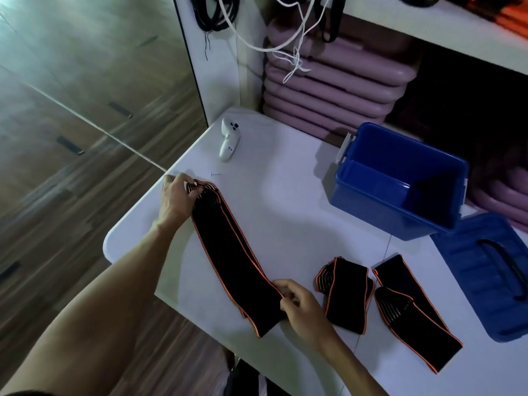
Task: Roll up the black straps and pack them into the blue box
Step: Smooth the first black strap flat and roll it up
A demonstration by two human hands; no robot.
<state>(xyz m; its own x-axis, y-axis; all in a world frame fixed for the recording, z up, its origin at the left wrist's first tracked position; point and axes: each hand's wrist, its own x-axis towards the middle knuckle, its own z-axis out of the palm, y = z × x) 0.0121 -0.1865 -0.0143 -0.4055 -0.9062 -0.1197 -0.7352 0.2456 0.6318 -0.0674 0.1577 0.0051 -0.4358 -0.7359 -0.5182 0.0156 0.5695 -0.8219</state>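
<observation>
Lying diagonally, black strap (240,258), hands (178,197) (303,305) pinching both ends

We see three black straps edged in orange on the white table. The long strap (237,258) lies stretched out flat, running diagonally, its far end showing pale stripes. To its right, the middle strap (347,292) lies folded over itself, and the right strap (411,307) lies loosely folded beside it. Farther back stands the blue box (400,181), open and upright, its inside bare.
</observation>
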